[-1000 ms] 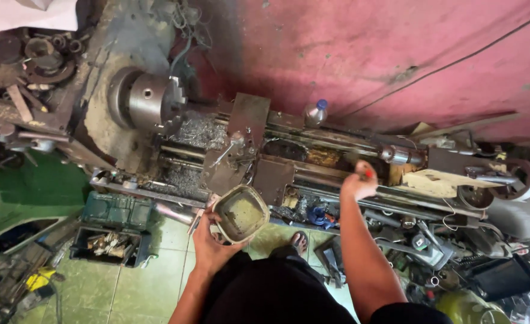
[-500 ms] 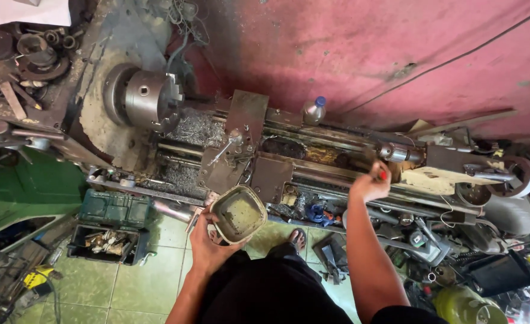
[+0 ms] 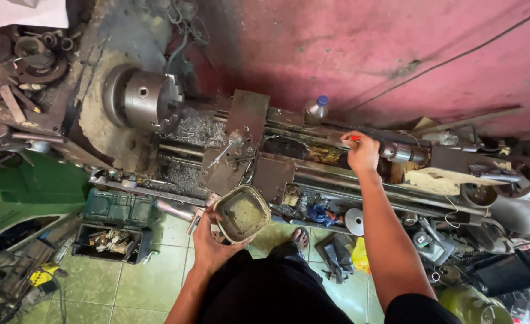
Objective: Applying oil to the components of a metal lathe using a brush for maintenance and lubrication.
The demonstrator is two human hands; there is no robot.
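Note:
My left hand [image 3: 209,242] grips a dirty, squarish plastic cup [image 3: 242,213] with murky liquid in it, held low in front of the lathe carriage [image 3: 241,150]. My right hand [image 3: 361,152] is stretched out over the lathe bed [image 3: 337,180], closed on a thin red-handled tool [image 3: 353,138] beside the tailstock spindle [image 3: 400,153]. The steel chuck [image 3: 146,99] sits at the left end with metal shavings [image 3: 193,129] below it.
A small plastic bottle [image 3: 316,110] stands against the pink wall behind the bed. The tailstock handwheel [image 3: 526,174] is at far right. A green toolbox [image 3: 116,207] and an open tray of parts [image 3: 109,240] sit on the tiled floor, with scattered tools at right.
My right hand has moved away from me and to the right, up over the bed toward the tailstock spindle. The left hand keeps the cup in about the same place.

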